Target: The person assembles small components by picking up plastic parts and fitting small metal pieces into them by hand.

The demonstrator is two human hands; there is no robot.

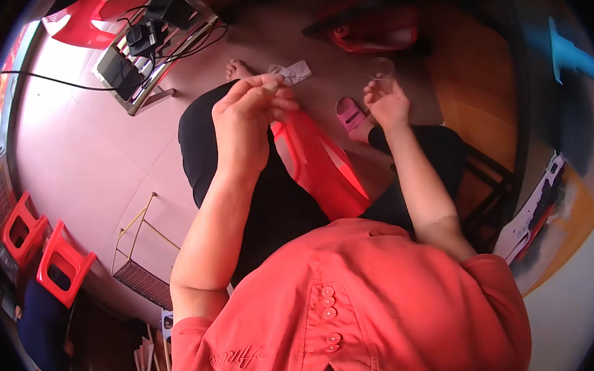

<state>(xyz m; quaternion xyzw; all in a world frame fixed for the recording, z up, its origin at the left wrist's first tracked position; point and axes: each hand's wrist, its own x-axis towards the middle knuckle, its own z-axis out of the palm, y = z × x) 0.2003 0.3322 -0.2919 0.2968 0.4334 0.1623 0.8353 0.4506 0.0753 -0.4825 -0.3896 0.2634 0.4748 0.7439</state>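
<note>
From far left I see red stools, then black devices on a rack, where I can read no writing. The red shirt bears stitched cursive lettering on its chest. My left hand is raised with fingers bent near the thumb; blur hides whether it grips something. Beside it is red material. My right hand, half curled, has a clear round thing at its fingertips.
</note>
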